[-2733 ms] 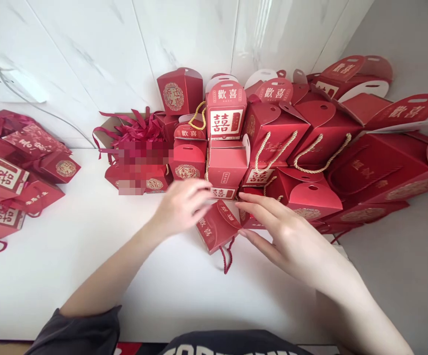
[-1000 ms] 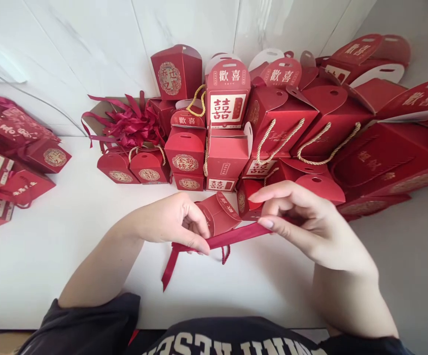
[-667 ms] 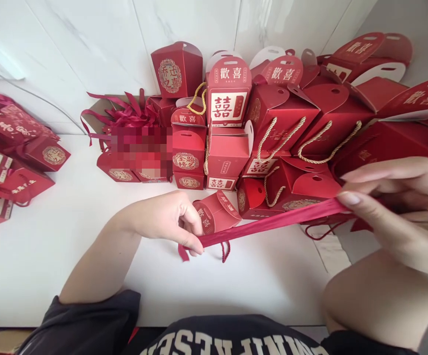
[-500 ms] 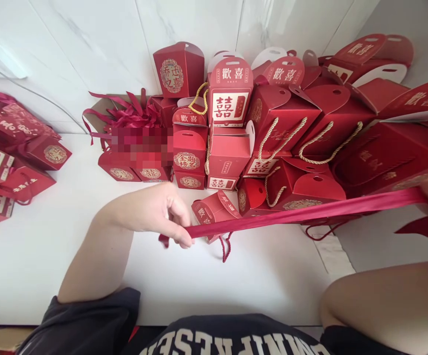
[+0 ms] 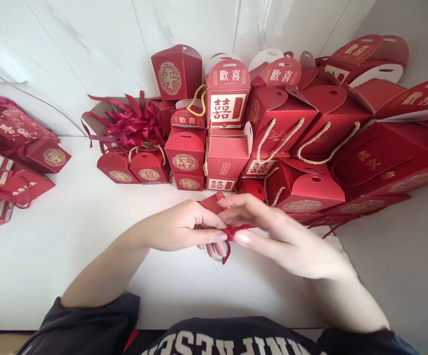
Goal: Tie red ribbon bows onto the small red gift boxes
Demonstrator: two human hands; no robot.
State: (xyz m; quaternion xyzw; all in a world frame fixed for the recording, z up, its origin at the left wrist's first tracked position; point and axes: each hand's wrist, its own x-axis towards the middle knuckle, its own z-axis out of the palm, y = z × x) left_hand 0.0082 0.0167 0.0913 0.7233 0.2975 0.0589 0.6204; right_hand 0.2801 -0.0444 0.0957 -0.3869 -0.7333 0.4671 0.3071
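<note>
A dark red ribbon [image 5: 232, 231] spans the small gap between my two hands, above the white table. My left hand [image 5: 186, 228] pinches it between thumb and fingers. From the right, my right hand [image 5: 284, 236] meets it, thumb and fingers closed round the ribbon, its outline slightly blurred. Behind the hands lies a small red box [image 5: 211, 203], mostly covered by them. A dark red cord loop [image 5: 226, 254] hangs into view just below my fingers.
Red gift boxes [image 5: 227, 148] stand stacked along the tiled wall. Behind two small boxes at the left of the stack, a brown carton [image 5: 99, 111] holds a heap of red ribbons [image 5: 136, 121]. More red boxes and bags [image 5: 25, 153] lie at the far left.
My right hand has come in from the far right edge to my left hand. The ribbon, stretched long before, is now mostly hidden between them. My left hand has shifted slightly right.
</note>
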